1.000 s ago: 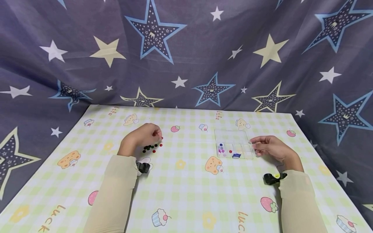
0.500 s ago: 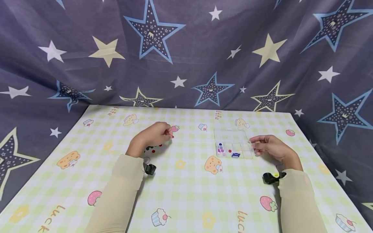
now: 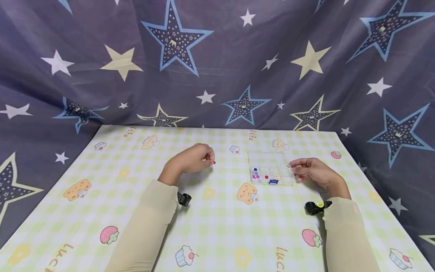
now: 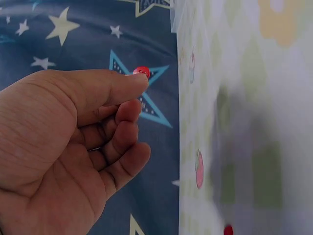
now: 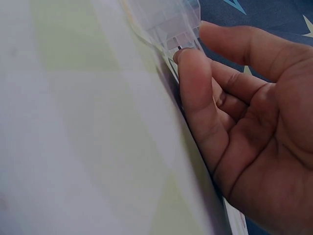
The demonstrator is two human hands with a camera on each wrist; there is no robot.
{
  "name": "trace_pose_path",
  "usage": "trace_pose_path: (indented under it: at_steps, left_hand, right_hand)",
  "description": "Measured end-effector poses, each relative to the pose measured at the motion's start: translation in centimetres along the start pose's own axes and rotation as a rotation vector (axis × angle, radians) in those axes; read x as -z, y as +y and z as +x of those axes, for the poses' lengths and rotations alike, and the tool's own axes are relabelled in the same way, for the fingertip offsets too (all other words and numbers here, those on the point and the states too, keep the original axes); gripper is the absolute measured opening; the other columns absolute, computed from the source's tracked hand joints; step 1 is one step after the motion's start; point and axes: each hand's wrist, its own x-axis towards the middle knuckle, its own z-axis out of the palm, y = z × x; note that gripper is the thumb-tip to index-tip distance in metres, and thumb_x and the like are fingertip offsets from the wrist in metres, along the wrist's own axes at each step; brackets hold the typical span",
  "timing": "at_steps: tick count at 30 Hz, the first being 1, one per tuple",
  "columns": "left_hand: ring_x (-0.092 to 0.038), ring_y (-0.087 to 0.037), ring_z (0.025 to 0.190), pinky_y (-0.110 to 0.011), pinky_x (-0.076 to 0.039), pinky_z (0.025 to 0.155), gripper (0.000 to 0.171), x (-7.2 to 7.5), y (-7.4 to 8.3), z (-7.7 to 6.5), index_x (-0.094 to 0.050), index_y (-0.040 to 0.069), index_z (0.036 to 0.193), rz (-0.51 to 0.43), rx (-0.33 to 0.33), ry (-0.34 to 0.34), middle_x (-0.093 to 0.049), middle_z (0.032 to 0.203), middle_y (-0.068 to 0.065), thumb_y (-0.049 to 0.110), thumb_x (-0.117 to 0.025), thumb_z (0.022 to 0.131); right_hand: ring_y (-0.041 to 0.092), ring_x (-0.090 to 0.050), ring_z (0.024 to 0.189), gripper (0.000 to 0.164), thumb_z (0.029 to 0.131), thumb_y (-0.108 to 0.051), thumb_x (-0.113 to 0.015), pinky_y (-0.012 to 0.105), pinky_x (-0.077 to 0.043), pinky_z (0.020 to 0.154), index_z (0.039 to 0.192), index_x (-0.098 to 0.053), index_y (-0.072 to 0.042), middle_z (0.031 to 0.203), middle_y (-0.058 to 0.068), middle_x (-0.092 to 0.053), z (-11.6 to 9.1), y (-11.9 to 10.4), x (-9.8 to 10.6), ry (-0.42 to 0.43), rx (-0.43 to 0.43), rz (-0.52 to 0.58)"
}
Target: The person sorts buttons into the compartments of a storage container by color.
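Curtain (image 3: 204, 77), worktop (image 3: 212, 236), box (image 3: 284, 174) and, smallest, a button (image 4: 141, 70).
The starred curtain hung behind the checked worktop. A left sleeve (image 3: 146, 230) and a right sleeve (image 3: 346, 230) reached in from the near side, the left one covering part of the worktop. The clear box lay right of centre, lid (image 3: 267, 159) folded back towards the curtain. The right hand (image 3: 314, 174) lay on its side, thumb and a finger clamped on the box's right edge. The left hand (image 3: 192, 158) arched above the worktop, well left of the box, thumb and a finger pinching the red button, other fingers curled. Purple pieces (image 3: 255, 176) and a blue piece (image 3: 255, 169) sat in the box's leftmost compartment, a red piece (image 3: 266, 177) in the next.
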Motion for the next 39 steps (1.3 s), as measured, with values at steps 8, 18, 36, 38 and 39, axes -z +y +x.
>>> trace_pose_path:
  at_steps: [8, 18, 36, 38, 39]
  left_hand:
    - [-0.057, -0.015, 0.089, -0.032, -0.048, 0.084, 0.010, -0.6, 1.8, 2.1, -0.070, 0.010, 0.091, 0.055, -0.037, -0.005, -0.067, 0.093, 0.004, 0.008, -0.065, 0.098]
    - [-0.058, -0.013, 0.087, -0.030, -0.048, 0.084, 0.013, -1.8, 3.9, 4.2, -0.069, 0.011, 0.087, 0.079, -0.055, -0.024, -0.066, 0.089, 0.005, 0.010, -0.066, 0.099]
    - [-0.056, -0.013, 0.086, -0.027, -0.045, 0.088, 0.012, -5.0, 6.8, 8.0, -0.070, 0.013, 0.087, 0.055, -0.123, -0.031, -0.065, 0.087, 0.005, 0.008, -0.066, 0.097]
    - [-0.056, -0.012, 0.087, -0.025, -0.045, 0.087, 0.012, -5.3, 7.1, 8.4, -0.069, 0.012, 0.087, 0.041, -0.129, -0.031, -0.065, 0.087, 0.004, 0.008, -0.066, 0.097]
    - [-0.056, -0.012, 0.086, -0.024, -0.045, 0.086, 0.011, -5.5, 7.2, 8.5, -0.069, 0.012, 0.087, 0.029, -0.132, -0.032, -0.065, 0.087, 0.004, 0.007, -0.066, 0.097]
  right_hand:
    - [0.017, -0.065, 0.077, 0.046, 0.101, -0.007, -0.061, 0.031, -0.058, 0.073, 0.139, -0.047, 0.016, 0.097, 0.009, -0.067, 0.0, -0.1, -0.1, 0.013, -0.010, -0.013]
    - [0.017, -0.065, 0.077, 0.046, 0.101, -0.006, -0.062, 0.031, -0.058, 0.073, 0.138, -0.048, 0.016, 0.097, 0.009, -0.067, 0.1, 0.2, -0.1, 0.005, -0.008, -0.004]
    - [0.017, -0.065, 0.076, 0.045, 0.100, -0.007, -0.063, 0.031, -0.058, 0.073, 0.137, -0.049, 0.015, 0.096, 0.008, -0.068, 0.2, 0.3, -0.1, 0.008, -0.005, -0.005]
    - [0.017, -0.064, 0.077, 0.046, 0.101, -0.006, -0.062, 0.031, -0.059, 0.073, 0.138, -0.048, 0.015, 0.097, 0.008, -0.067, 0.2, 0.3, -0.1, 0.008, -0.004, 0.003]
    - [0.017, -0.064, 0.077, 0.046, 0.101, -0.006, -0.062, 0.031, -0.059, 0.073, 0.139, -0.047, 0.016, 0.098, 0.008, -0.066, 0.2, 0.3, -0.1, 0.007, -0.003, 0.005]
